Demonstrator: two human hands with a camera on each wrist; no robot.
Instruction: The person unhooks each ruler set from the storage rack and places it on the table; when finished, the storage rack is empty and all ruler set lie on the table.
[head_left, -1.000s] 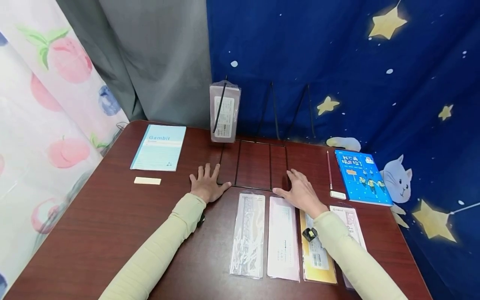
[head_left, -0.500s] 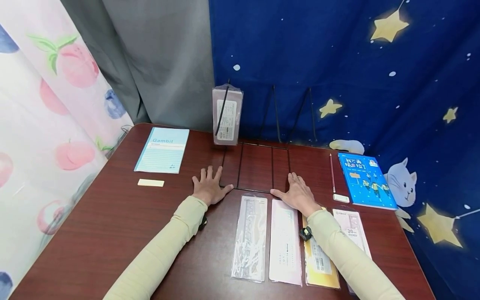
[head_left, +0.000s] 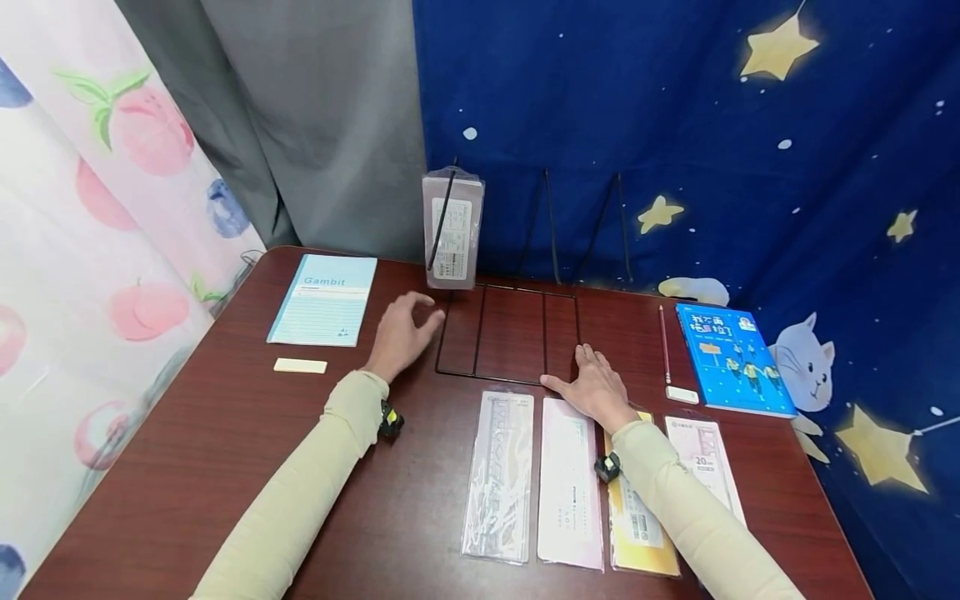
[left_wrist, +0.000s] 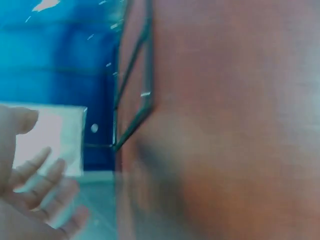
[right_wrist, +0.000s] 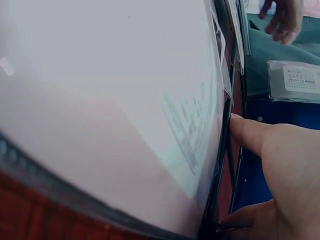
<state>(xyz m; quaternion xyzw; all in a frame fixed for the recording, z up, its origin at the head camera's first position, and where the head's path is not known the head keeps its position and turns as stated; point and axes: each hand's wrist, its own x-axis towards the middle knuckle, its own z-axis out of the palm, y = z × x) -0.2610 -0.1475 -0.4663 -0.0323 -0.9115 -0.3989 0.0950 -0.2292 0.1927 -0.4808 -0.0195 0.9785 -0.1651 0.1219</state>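
A black wire display rack stands at the back of the table, with upright prongs behind its flat base. On its left prong hangs a clear sleeve with a grey-lilac card and white label. My left hand hovers just left of the base, fingers loosely curved and holding nothing. At the front right corner of the base, my right hand rests with its thumb against the wire; its other fingers lie along the right side. Below the rack lie a clear sleeved stencil ruler and a pink sleeved packet.
A yellow packet and another pale packet lie partly under my right forearm. At left are a Gambit notebook and a cream strip. A pencil, white eraser and blue book are at right.
My left hand has come off the rack's front left corner, lifting and moving back and slightly left; its spread fingers are now curved. My right hand stays at the front right corner.
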